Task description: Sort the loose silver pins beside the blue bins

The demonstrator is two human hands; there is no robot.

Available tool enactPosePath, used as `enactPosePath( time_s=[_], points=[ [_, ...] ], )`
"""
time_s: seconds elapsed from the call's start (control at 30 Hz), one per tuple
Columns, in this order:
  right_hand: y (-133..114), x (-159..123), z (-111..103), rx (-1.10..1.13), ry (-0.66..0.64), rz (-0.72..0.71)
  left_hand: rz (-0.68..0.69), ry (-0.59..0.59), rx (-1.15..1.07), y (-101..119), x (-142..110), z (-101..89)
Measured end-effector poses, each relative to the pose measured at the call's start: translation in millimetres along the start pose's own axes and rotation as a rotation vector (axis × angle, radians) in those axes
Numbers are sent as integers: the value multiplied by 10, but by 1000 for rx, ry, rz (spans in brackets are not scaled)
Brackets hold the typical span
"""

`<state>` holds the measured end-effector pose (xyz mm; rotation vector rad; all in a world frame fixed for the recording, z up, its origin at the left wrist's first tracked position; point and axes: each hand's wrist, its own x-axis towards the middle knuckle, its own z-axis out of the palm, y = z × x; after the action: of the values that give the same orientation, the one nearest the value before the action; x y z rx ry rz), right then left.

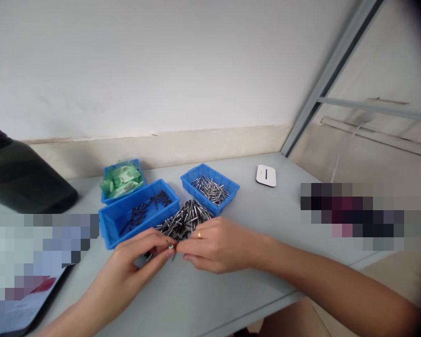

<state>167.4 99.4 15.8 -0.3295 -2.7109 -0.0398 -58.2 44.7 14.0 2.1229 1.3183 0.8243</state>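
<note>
My left hand (136, 262) pinches a small thin metal pin (171, 246) between thumb and fingertips. Against it, the fingers of my right hand (215, 245), which wears a gold ring, are closed; what they hold, if anything, is hidden. Just beyond both hands lies a loose heap of metal pins (187, 216), partly covered by my fingers. A long blue bin (107, 229) behind my left hand contains dark pins (140, 213). Shiny silver pins (212, 189) fill the bottom of another blue bin (233, 192) behind the heap.
At the back left, a third blue bin (103, 199) carries a green plastic bag (123, 178). A dark bottle-like object (28, 173) leans into view at left, above a partly blurred screen-like panel (38, 304). A white square device (266, 176) lies back right, near a metal frame (315, 98).
</note>
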Motion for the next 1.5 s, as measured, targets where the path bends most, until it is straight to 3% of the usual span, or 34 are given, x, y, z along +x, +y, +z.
enactPosePath(
  time_s=[0.17, 0.37, 0.47, 0.63, 0.83, 1.0, 1.17, 1.5],
  points=[
    [-3, -10, 5, -13, 25, -28, -60, -57, 16, 4, -8, -5],
    [6, 11, -18, 26, 277, 2, -88, -105, 41, 22, -20, -10],
    [3, 21, -21, 15, 292, 19, -70, -119, 67, 47, -10, -12],
    [31, 16, -12, -18, 236, 2, -27, -106, 106, 44, -4, -10],
    [45, -11, 19, -30, 77, 13, 17, -98, 104, 31, -7, -17],
    [44, -17, -4, -9, 96, 75, -6, -86, 96, 56, 2, -68],
    [58, -20, -10, -41, 62, 60, 75, -97, 125, 62, -2, -80],
    [54, -19, -11, -40, -164, 72, 199, -43, 141, 70, -26, -82]
  ],
)
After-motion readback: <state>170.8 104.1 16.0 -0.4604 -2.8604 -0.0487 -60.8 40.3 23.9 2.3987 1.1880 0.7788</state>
